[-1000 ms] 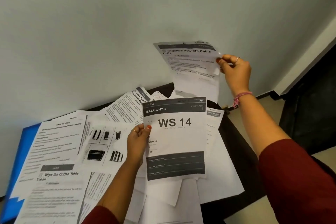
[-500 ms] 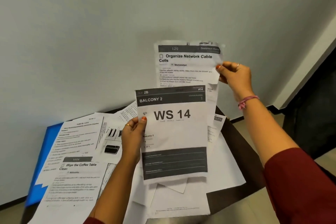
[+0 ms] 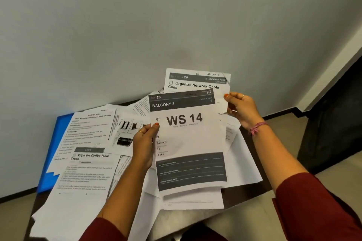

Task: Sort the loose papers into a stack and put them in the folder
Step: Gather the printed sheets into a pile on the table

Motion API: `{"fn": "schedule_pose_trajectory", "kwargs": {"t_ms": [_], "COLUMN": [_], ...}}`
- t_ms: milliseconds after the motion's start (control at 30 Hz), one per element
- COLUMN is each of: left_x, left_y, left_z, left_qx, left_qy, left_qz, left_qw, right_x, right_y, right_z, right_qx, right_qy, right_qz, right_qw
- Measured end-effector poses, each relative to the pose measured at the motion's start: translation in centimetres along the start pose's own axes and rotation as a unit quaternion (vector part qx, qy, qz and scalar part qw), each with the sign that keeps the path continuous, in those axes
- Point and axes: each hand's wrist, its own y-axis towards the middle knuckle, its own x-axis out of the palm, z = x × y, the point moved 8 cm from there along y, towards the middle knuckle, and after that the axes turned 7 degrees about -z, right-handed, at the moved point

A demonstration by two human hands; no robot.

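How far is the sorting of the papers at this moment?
Early stage. Done: nothing is in the blue folder, which lies under loose sheets. In hand: the left hand holds the WS 14 sheet, and the right hand holds the Organize Network Cable Coils sheet just behind it. Left: many papers, such as the Wipe the Coffee Table sheet, lie scattered on the table.

Head view, sole camera: worn at head height, aimed forward and steeply down. Wide-angle, close to both forearms, which enter from the bottom edge. Grey wall point(image 3: 137, 25) fills the upper frame; dark table point(image 3: 244, 191) sits at lower centre, floor point(image 3: 284, 133) at right. No second view to overlap.
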Motion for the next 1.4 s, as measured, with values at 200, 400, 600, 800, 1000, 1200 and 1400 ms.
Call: {"fn": "schedule_pose_trajectory", "kwargs": {"t_ms": [200, 400, 600, 800, 1000, 1200, 1400], "left_x": [-0.6, -1.3, -1.6, -2.0, -1.9, -1.2, 0.2], "left_y": [0.7, 1.8, 2.4, 3.0, 3.5, 4.3, 4.5], "left_z": [-3.9, -6.8, -10.0, -11.8, -12.1, -13.1, -13.0], "left_qx": [-0.065, -0.12, -0.164, -0.161, -0.15, -0.158, -0.149], "left_qy": [0.013, -0.028, -0.005, 0.057, 0.057, 0.028, 0.052], "left_qz": [0.035, 0.113, 0.12, 0.119, 0.14, 0.132, 0.089], "left_qw": [0.997, 0.986, 0.979, 0.978, 0.977, 0.978, 0.983], "right_x": [-0.9, -1.7, -1.7, -1.9, -2.4, -1.9, -2.6], "right_y": [0.7, 1.2, 0.5, 0.5, 0.6, 0.9, 2.2], "right_z": [6.4, 12.1, 16.1, 17.6, 18.8, 18.6, 19.4], "right_qx": [0.09, 0.175, 0.23, 0.251, 0.28, 0.227, 0.193], "right_qy": [-0.008, -0.028, -0.014, -0.001, 0.006, 0.036, -0.033], "right_qz": [-0.025, -0.035, -0.068, -0.099, -0.084, -0.085, -0.08], "right_qw": [0.996, 0.984, 0.971, 0.963, 0.956, 0.97, 0.977]}}
